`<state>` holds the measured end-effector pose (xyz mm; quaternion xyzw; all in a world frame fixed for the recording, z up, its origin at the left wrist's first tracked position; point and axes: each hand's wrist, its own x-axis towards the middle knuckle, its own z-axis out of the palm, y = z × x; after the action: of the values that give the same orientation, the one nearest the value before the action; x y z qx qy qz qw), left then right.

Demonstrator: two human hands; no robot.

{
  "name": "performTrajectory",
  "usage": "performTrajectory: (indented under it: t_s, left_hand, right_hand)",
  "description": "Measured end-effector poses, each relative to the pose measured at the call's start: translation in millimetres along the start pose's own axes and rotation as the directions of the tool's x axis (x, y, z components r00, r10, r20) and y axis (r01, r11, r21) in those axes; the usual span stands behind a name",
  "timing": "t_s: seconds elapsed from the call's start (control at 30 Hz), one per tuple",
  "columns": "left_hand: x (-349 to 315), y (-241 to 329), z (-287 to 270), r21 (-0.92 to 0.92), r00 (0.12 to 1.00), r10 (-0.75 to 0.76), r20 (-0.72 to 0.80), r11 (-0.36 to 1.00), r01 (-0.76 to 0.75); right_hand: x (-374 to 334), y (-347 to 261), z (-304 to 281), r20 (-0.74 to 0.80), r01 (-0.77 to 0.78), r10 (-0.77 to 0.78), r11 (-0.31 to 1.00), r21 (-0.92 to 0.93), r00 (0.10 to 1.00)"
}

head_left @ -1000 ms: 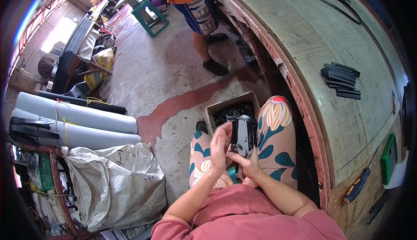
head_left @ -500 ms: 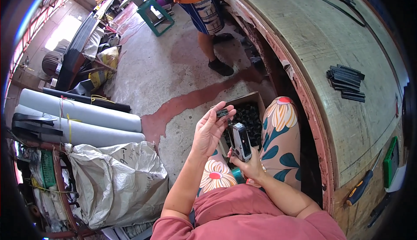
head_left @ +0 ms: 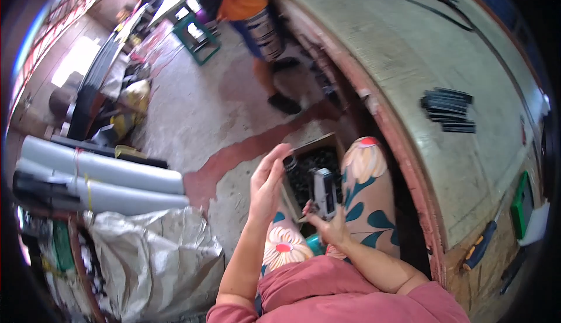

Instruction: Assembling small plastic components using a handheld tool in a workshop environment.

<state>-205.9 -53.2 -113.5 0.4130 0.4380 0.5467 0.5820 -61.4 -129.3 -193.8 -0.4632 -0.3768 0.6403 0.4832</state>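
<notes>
My left hand (head_left: 266, 186) has nearly straight fingers, a small black piece (head_left: 290, 163) at their tips; blur hides whether I grip it. Half a second ago, my palm showed more; now the hand is turned, farther from the grey-black handheld device (head_left: 323, 188). My right hand (head_left: 334, 228) grips this device above the box (head_left: 317, 143), near its front edge. Black strips (head_left: 447, 110) lie inside the worktop's (head_left: 397, 48) left edge.

A small dark piece (head_left: 290, 162) is held in the left hand (head_left: 266, 186); a silver-and-black device (head_left: 323, 190) is gripped by the right hand (head_left: 332, 229). Black strips (head_left: 449, 110) are bunched on the table (head_left: 403, 48).
</notes>
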Motion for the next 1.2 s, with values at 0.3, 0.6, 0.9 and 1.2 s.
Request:
performTrajectory:
  t_s: [0.3, 0.6, 0.9, 1.2]
  left_hand:
    - [24.9, 47.6, 124.5, 0.471, 0.737, 0.465, 0.491, 0.571, -0.673]
    - [62.2, 53.0, 228.7, 0.408, 0.5, 0.42, 0.757, 0.293, -0.865]
    - [66.9, 46.6, 243.4, 0.497, 0.579, 0.319, 0.75, 0.305, -0.812]
    - [56.3, 45.3, 243.6, 0.417, 0.561, 0.319, 0.764, 0.419, -0.807]
  right_hand:
    - [-2.4, -32.7, 7.1, -0.093, -0.153, 0.142, 0.98, -0.124, 0.986]
    - [-1.2, -16.5, 11.3, -0.087, -0.08, 0.058, 0.958, -0.274, 0.995]
    - [2.7, -14.8, 8.6, -0.011, -0.098, 0.099, 0.947, -0.307, 0.995]
    - [16.4, 34.7, 12.6, 0.012, 0.015, -0.013, 0.982, -0.187, 1.0]
